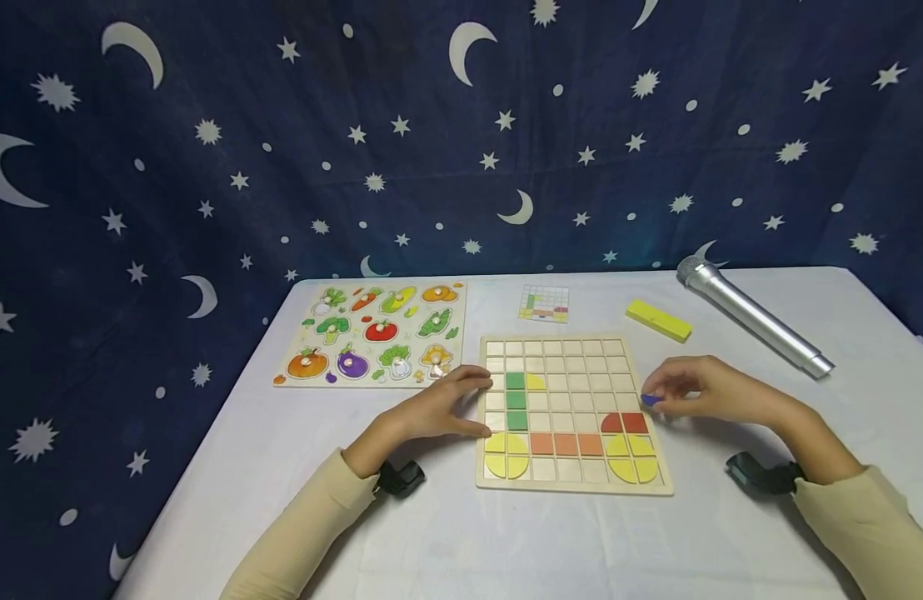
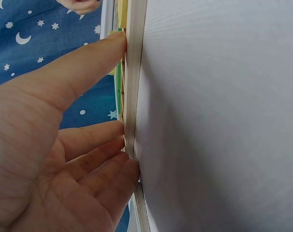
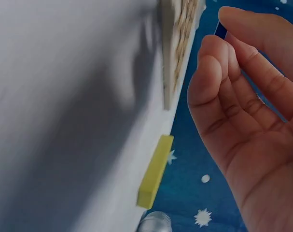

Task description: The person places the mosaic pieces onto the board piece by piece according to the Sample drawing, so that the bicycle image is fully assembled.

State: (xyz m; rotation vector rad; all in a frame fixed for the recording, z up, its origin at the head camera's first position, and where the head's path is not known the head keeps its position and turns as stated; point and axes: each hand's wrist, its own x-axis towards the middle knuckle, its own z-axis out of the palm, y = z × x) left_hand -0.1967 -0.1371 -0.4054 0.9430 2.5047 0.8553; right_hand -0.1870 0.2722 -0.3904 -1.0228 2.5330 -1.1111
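Note:
A wooden grid board (image 1: 570,486) lies on the table with coloured tiles in its cells. Three green squares (image 1: 516,400) run down its left part, with a yellow quarter-round tile (image 1: 536,382) beside the top one. Three orange squares (image 1: 566,445) form a row between two yellow circles, the left circle (image 1: 506,456) and the right circle (image 1: 631,459). Two red tiles (image 1: 635,423) sit above the right circle. My left hand (image 1: 441,408) touches the board's left edge with thumb and extended fingertips. Between thumb and fingers, my right hand (image 1: 705,387) pinches a small blue tile (image 1: 651,401) by the board's right edge.
Behind the board lies a small pattern card (image 1: 544,304). A vegetable knob puzzle (image 1: 371,333) is at the back left. To the back right are a yellow block (image 1: 659,321) and a silver microphone (image 1: 754,317). A starry blue cloth (image 1: 431,100) hangs behind the table.

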